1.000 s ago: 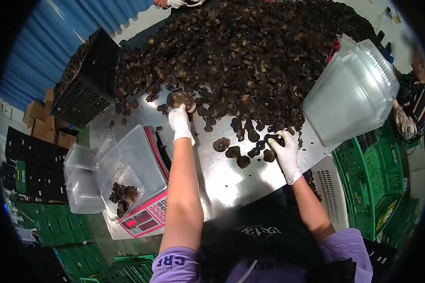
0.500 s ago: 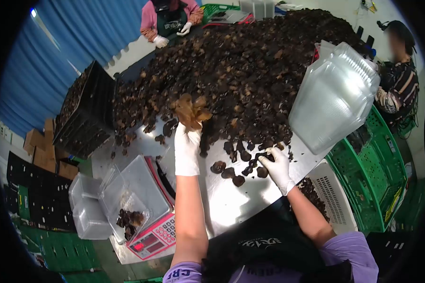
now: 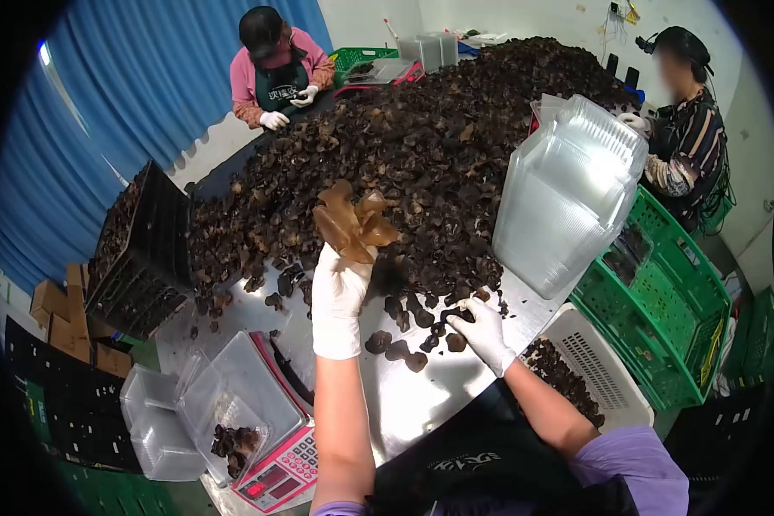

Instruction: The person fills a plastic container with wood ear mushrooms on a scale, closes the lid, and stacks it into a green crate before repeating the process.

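My left hand, in a white glove, is closed around the base of a large brown wood ear mushroom. Its thin, translucent lobes spread upward above the fingers, in front of the big pile of dark wood ears. Lower right, my gloved right hand reaches to the metal tabletop, thumb and fingers pinched on a small dark wood ear. Several loose wood ears lie on the metal just left of that hand.
A scale at lower left bears a clear box with some wood ears. Stacked clear boxes stand right. Beside the table are a white basket, green crates and a tilted black crate. Two co-workers stand across the pile.
The view has tilted up, showing more of the co-workers and wall. My left hand still holds the large wood ear, its lobes now turned more toward me. My right hand stays among the loose pieces.
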A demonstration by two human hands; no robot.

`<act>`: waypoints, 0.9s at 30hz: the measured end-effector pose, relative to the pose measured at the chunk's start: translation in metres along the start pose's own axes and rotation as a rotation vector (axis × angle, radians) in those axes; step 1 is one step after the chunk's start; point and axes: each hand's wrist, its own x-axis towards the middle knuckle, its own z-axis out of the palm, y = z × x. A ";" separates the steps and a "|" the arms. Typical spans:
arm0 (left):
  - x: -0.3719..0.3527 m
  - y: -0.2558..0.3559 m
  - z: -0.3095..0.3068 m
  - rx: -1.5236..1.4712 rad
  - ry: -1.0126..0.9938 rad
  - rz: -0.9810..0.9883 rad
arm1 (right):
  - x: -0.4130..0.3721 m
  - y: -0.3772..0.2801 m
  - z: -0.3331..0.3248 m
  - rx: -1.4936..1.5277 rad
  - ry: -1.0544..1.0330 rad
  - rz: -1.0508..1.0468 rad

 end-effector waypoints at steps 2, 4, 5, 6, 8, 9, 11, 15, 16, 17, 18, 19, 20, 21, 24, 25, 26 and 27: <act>-0.002 -0.005 0.007 0.108 -0.073 0.018 | 0.001 -0.001 -0.001 -0.007 -0.001 0.008; 0.001 -0.008 0.006 0.131 -0.076 0.026 | 0.000 -0.001 -0.001 -0.019 0.003 0.009; 0.002 -0.009 0.006 0.154 -0.079 0.033 | -0.001 -0.001 -0.001 -0.019 0.003 0.010; 0.001 -0.011 0.013 0.138 -0.059 0.028 | 0.000 -0.002 -0.001 0.004 -0.005 0.010; -0.002 -0.015 0.025 0.168 -0.059 0.055 | 0.000 -0.004 -0.002 0.026 -0.017 0.028; -0.002 -0.016 0.027 0.197 -0.059 0.082 | 0.000 -0.001 -0.001 0.027 -0.014 0.030; -0.003 -0.018 0.025 0.223 -0.036 0.125 | 0.001 0.006 0.003 -0.023 -0.006 0.018; -0.007 -0.023 0.025 0.224 -0.007 0.233 | -0.001 -0.004 -0.002 -0.001 -0.007 0.035; -0.007 -0.026 0.033 0.180 0.073 0.234 | -0.001 -0.003 -0.001 0.007 0.006 0.027; -0.007 -0.029 0.035 0.173 0.069 0.224 | 0.000 -0.002 -0.001 -0.030 0.023 -0.001; -0.007 -0.031 0.037 0.180 0.073 0.221 | -0.001 -0.002 -0.001 -0.029 0.022 0.006; -0.007 -0.032 0.038 0.189 0.076 0.222 | -0.001 -0.002 -0.001 -0.027 0.019 0.011; -0.008 -0.032 0.038 0.187 0.026 0.199 | 0.000 0.000 0.000 -0.034 0.012 0.003; -0.007 -0.034 0.038 0.186 0.022 0.197 | 0.000 0.000 0.000 -0.035 0.016 0.002; -0.006 -0.041 0.046 0.286 0.008 0.227 | -0.002 -0.002 -0.001 -0.031 -0.016 0.026; -0.007 -0.041 0.047 0.286 0.005 0.227 | -0.002 -0.001 -0.001 -0.030 -0.013 0.024; -0.008 -0.041 0.047 0.319 -0.028 0.242 | -0.002 0.000 0.000 -0.036 -0.012 0.010; -0.009 -0.041 0.047 0.350 -0.064 0.258 | -0.002 0.001 0.000 -0.044 -0.009 -0.005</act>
